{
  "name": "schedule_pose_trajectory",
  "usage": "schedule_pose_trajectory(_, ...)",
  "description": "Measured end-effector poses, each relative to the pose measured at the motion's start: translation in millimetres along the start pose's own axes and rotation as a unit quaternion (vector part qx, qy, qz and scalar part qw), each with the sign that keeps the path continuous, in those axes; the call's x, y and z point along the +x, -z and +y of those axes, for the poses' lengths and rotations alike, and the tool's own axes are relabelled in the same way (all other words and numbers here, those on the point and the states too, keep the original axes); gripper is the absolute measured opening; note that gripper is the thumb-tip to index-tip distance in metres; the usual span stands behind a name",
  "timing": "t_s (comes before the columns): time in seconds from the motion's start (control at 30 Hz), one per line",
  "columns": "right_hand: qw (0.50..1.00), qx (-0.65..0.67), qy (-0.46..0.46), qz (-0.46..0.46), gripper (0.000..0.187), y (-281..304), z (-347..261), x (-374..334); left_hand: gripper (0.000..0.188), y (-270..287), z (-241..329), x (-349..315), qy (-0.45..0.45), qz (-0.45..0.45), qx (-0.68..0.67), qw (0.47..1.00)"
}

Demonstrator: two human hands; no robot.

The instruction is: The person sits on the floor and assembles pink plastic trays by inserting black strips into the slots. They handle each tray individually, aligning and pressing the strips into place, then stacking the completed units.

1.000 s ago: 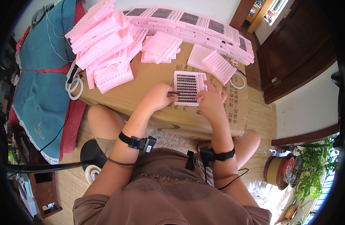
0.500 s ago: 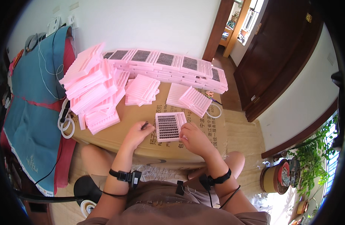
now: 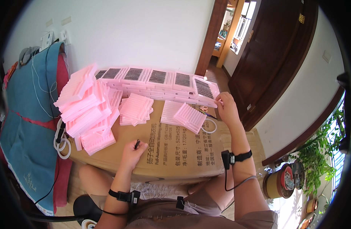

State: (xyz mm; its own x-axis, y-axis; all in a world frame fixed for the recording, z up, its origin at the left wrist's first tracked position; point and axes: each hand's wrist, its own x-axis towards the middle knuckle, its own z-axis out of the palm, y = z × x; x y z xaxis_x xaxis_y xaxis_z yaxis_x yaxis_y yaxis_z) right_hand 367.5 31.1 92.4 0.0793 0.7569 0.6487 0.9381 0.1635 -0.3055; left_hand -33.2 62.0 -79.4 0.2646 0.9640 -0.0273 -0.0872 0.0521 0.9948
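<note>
My right hand [image 3: 227, 108] reaches to the right end of the back row. Its fingers pinch the near right corner of a pink tray [image 3: 216, 100] that bears rows of black false-eyelash clusters [image 3: 203, 88]. This tray lies slightly tilted on top of the stacked trays. Over the near part of the cardboard box, my left hand [image 3: 133, 153] is closed round a thin black tool [image 3: 137, 144]. Only its dark end shows, so its kind stays unclear.
Stacked pink trays with lashes [image 3: 159, 77] line the wall. A tall untidy pile of pink trays [image 3: 85, 110] stands left, with smaller piles [image 3: 135, 108] [image 3: 188, 117] mid-box. Scissors [image 3: 203, 109] and a white ring [image 3: 209, 126] lie right on the cardboard box [image 3: 175, 152].
My right hand has carried the lash-filled tray from the box's front to the right end of the back row. My left hand still grips the black tool, and the view has shifted.
</note>
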Motion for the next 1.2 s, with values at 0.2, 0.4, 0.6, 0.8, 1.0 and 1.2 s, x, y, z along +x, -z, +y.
schedule_pose_trajectory(0.2,0.998,-0.055,-0.001,0.029,0.007,-55,21,65,0.019,-1,2,-1,-0.001,-0.007,0.014,1.000)
schedule_pose_trajectory(0.4,0.996,-0.065,0.057,0.019,0.009,-125,-9,109,0.015,-3,5,-4,-0.017,-0.007,0.005,1.000)
schedule_pose_trajectory(0.6,0.994,-0.098,0.021,-0.043,0.012,-169,-14,117,0.015,-3,3,-3,-0.026,-0.011,0.013,1.000)
schedule_pose_trajectory(0.8,0.999,-0.045,-0.006,0.021,0.019,-155,-10,100,0.015,-3,1,-2,-0.042,-0.008,0.005,0.999)
schedule_pose_trajectory(1.0,0.978,-0.021,-0.096,-0.186,0.022,-105,-3,50,0.017,-1,-2,1,-0.031,-0.020,0.015,0.999)
schedule_pose_trajectory(1.2,0.934,-0.122,0.002,-0.335,0.023,-106,-21,-35,0.017,-1,-2,2,-0.026,-0.024,0.020,0.999)
